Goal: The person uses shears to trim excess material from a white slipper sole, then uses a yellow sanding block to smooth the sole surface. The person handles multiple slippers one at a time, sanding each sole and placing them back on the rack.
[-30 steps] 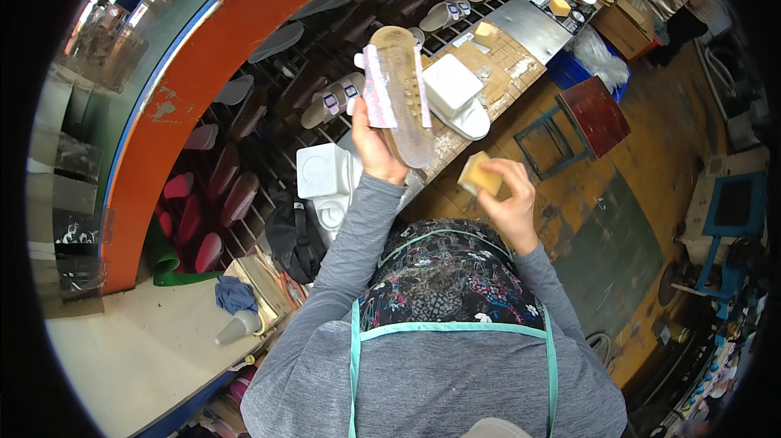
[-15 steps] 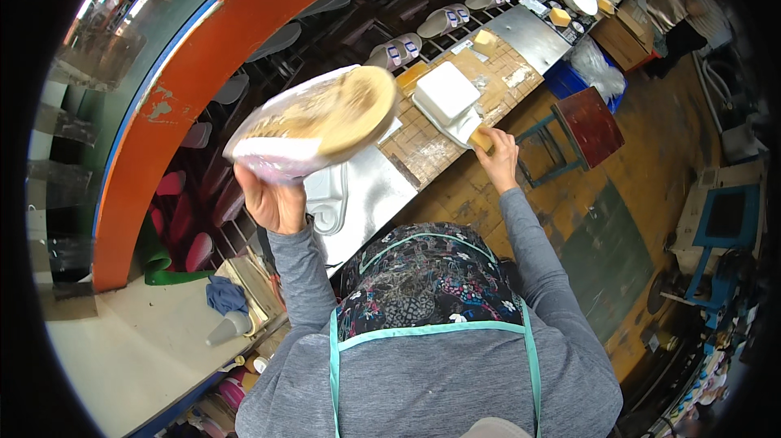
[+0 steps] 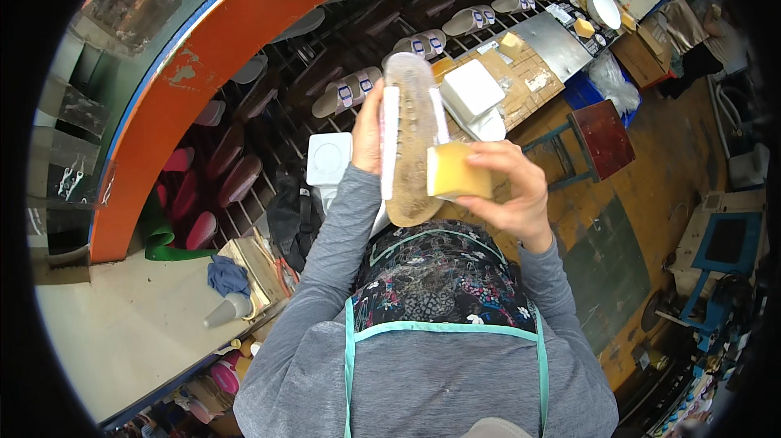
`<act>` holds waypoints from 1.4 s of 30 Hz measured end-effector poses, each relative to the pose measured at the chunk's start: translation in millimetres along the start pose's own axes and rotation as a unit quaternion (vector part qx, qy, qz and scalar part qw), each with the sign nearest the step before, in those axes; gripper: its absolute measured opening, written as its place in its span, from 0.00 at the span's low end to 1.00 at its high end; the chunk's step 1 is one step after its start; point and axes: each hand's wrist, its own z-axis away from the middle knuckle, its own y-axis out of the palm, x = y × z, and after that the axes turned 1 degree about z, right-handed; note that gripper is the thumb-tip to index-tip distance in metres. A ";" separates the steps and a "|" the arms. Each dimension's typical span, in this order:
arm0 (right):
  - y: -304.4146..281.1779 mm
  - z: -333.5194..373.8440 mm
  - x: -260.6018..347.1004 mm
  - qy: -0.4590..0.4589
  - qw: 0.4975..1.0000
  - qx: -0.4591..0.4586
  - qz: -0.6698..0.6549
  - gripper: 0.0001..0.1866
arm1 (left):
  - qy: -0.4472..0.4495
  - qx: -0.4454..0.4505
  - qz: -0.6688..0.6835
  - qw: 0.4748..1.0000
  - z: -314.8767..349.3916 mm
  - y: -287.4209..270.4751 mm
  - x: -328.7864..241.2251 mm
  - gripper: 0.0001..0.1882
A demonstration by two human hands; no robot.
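A shoe upper stretched on a last (image 3: 413, 137) stands nearly upright in front of my chest, its tan, rough underside facing up toward me. White-pink material shows along both its sides. My left hand (image 3: 370, 135) is closed around its left edge; most of those fingers are hidden behind it. In my right hand (image 3: 521, 198) a yellow sponge block (image 3: 465, 171) is pinched between thumb and fingers. The sponge's whitish end meets the right edge of the underside, toward its nearer half. Beyond it, a white lidded plastic container (image 3: 472, 90) sits on the worn workbench (image 3: 533, 76).
Behind the bench runs a rack with several pale slippers (image 3: 468, 21). An orange curved frame (image 3: 175, 72) rises at the left. A red-topped stool (image 3: 602, 141) stands right of the bench. A blue crumpled cloth (image 3: 228, 275) lies on the pale ledge at lower left. Farther back is another person (image 3: 716, 43).
My right hand has brought the yellow sponge from beside the white container to the shoe's underside. My left hand has shifted right and turned the shoe upright.
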 end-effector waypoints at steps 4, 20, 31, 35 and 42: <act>14.2 1.8 25.5 -0.058 0.983 0.062 0.161 0.24 | 0.013 0.011 -0.018 1.000 8.5 12.2 12.3 0.23; 15.8 -18.6 8.5 -0.033 0.990 -0.092 0.098 0.26 | 0.108 -0.002 -0.129 0.986 45.7 31.7 28.1 0.17; 8.9 -18.0 12.8 -0.029 0.989 -0.058 0.131 0.24 | 0.123 -0.003 -0.181 0.976 29.2 40.0 25.2 0.18; 14.4 -10.7 15.1 -0.026 0.991 -0.051 0.124 0.24 | 0.139 -0.017 -0.186 0.972 15.6 45.5 19.8 0.17; 19.9 -1.2 18.6 -0.031 0.994 -0.042 0.100 0.25 | 0.152 -0.031 -0.164 0.974 -3.8 60.1 6.7 0.15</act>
